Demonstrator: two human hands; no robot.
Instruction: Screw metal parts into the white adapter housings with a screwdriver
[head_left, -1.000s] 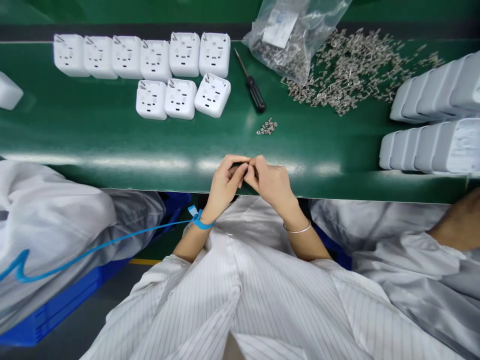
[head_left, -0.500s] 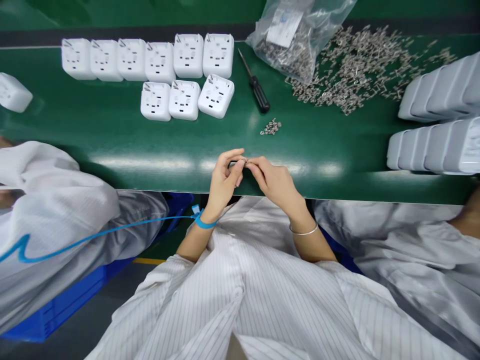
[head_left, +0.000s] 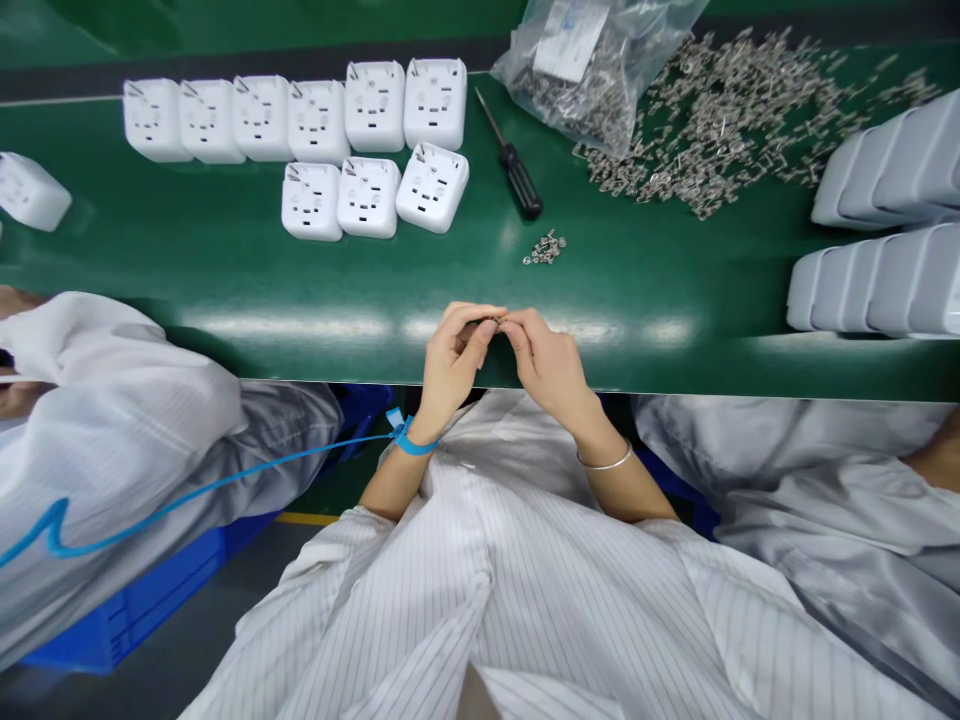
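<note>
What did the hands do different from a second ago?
Hardly anything. The left hand and right hand stayed together at the near edge of the green belt, pinching the same small metal part between their fingertips; the fingers only shifted a little. The white sockets, the screwdriver and the pile of metal parts lie as before.

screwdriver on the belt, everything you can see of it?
The screwdriver is small, with a thin bare metal shaft and a black handle that looks like plastic. It lies flat on the green belt, on a diagonal: tip toward the far edge, handle toward the person. It sits between the white socket housings and the clear bag. Nothing touches it; no hand is near.
</note>
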